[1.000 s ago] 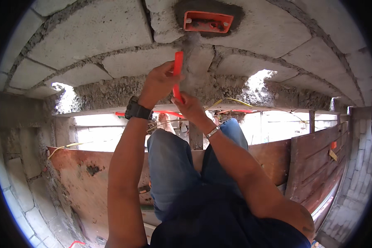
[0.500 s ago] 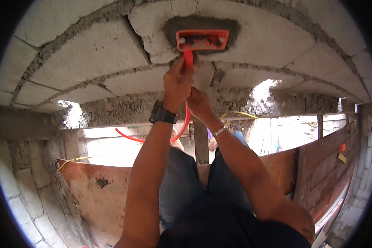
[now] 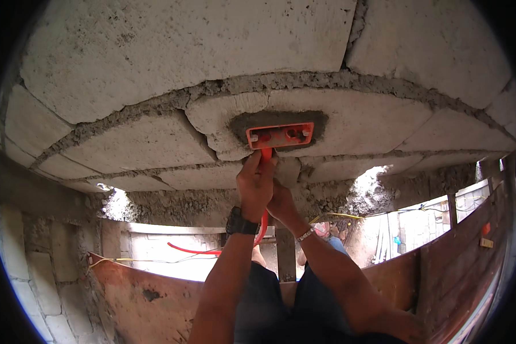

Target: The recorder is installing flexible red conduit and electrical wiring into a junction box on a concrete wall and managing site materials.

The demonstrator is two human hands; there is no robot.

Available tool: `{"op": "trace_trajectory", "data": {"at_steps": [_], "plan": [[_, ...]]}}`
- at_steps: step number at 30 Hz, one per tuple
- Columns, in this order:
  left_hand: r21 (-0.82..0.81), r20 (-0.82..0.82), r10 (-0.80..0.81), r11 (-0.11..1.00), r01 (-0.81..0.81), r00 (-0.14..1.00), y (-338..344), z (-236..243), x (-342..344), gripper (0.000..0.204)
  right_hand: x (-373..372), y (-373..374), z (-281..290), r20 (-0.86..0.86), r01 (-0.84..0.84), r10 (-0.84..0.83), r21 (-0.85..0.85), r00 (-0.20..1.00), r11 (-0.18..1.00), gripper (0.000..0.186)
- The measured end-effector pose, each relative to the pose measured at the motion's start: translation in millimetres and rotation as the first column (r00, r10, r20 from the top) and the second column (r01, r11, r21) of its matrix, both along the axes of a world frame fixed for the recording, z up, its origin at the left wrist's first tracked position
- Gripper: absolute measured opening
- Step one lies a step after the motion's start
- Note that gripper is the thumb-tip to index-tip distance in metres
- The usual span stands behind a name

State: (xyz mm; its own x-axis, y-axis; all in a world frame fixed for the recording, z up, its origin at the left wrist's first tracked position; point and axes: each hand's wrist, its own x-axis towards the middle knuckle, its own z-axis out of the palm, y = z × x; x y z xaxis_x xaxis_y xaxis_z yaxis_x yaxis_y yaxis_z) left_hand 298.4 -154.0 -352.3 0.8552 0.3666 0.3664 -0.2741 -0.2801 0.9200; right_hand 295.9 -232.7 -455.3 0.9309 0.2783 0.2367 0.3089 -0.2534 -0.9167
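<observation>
A red rectangular electrical box (image 3: 279, 135) is set in the block wall within a patch of grey mortar. My left hand (image 3: 255, 184) is closed round a red flexible conduit (image 3: 263, 226), whose upper end meets the box's lower edge at its left part; whether it is inside cannot be seen. Just below and to the right, my right hand (image 3: 282, 202) is also closed on the conduit, its fingertips partly hidden behind my left hand. The conduit curves down from my hands and its loose end runs off to the left. I wear a black watch and a metal bracelet.
Above is pale block wall (image 3: 189, 46) with rough mortar joints and bright holes. Below are a concrete ledge with a gap, yellow wire (image 3: 341, 215), a wooden post (image 3: 285, 252) and wooden boards (image 3: 137, 281) around my legs. Block walls stand at the sides.
Both hands have raised the conduit so its top meets the box. The view has tilted up, so box and wall sit lower in the picture.
</observation>
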Motion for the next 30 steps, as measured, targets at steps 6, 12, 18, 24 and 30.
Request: {"op": "trace_trajectory", "data": {"at_steps": [6,12,18,24,30], "plan": [[-0.018,-0.056,-0.001,1.0,0.0,0.998,-0.9,3.7,-1.2,0.018,0.2,-0.1,21.5,0.036,-0.042,0.042,0.005,0.998,0.999,0.031],[-0.05,0.043,-0.007,0.999,0.009,0.999,-6.0,-1.4,2.1,0.007,0.4,-4.5,19.3,-0.02,-0.146,0.149,0.085,0.989,0.986,0.046],[-0.13,-0.009,0.001,0.991,-0.002,1.0,-10.6,8.8,-1.4,0.007,-0.4,-9.7,20.2,-0.165,-0.197,0.207,0.076,0.964,0.977,0.039],[-0.021,0.029,0.079,0.997,-0.078,0.996,-12.4,14.4,-2.5,0.012,-3.4,-9.3,16.0,-0.077,-0.236,0.239,0.048,0.968,0.971,0.038],[0.208,0.072,0.153,0.964,-0.165,0.986,-6.0,8.3,-2.6,0.016,-2.1,-6.4,16.6,-0.02,-0.293,0.296,0.101,0.955,0.951,0.042]]}}
